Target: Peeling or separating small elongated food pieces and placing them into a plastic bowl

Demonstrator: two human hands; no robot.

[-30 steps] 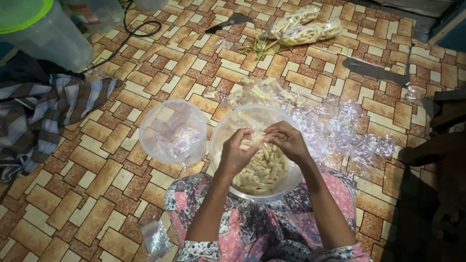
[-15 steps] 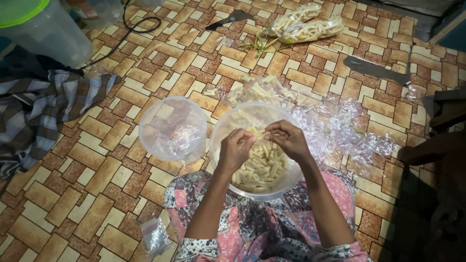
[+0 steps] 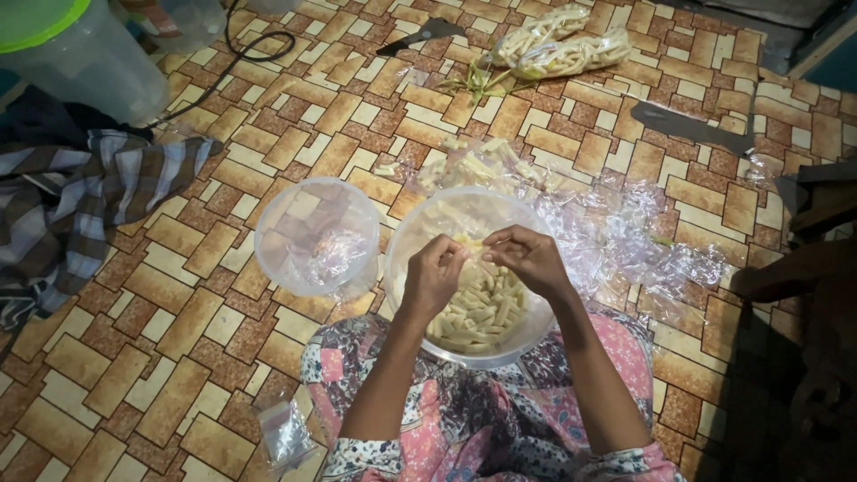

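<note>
My left hand (image 3: 436, 275) and my right hand (image 3: 532, 257) meet over a clear plastic bowl (image 3: 415, 232) on my lap. Together they pinch one pale yellow stick-shaped piece (image 3: 469, 241) between the fingertips. The bowl holds a heap of similar pale sticks (image 3: 478, 312). A second clear bowl (image 3: 317, 236) with crumpled plastic in it sits on the floor just left of the first. My flowered clothing (image 3: 500, 419) lies under the bowl.
Clear plastic sheeting (image 3: 625, 250) with loose pale sticks spreads behind and right of the bowl. Two filled bags of sticks (image 3: 558, 45) lie far back. Two knives (image 3: 687, 129) (image 3: 420, 36), a checked cloth (image 3: 80, 205), a green-lidded container (image 3: 71, 49) and a small plastic bag (image 3: 286, 433) surround me.
Both hands have stayed over the bowl, fingers working the same piece. The view has shifted slightly.
</note>
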